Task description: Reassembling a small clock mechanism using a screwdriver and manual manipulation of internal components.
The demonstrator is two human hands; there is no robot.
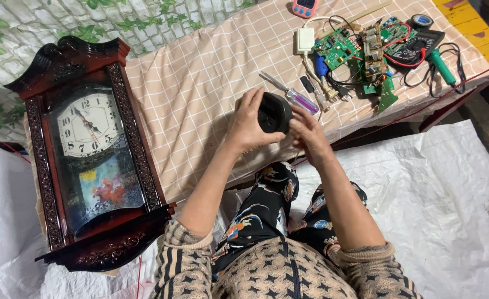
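Over the checked cloth [200,83], near its front edge, both hands hold a small black box-like part [274,112]. Left hand [248,123] wraps it, fingers closed round its left side; right hand [306,134] pinches its right edge. Screwdriver [291,93] lies just beyond. Wall clock [92,149] lies left; circuit boards [361,50] far right.

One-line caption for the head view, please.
Both hands, left hand and right hand, hold a small black box beside a wall clock.
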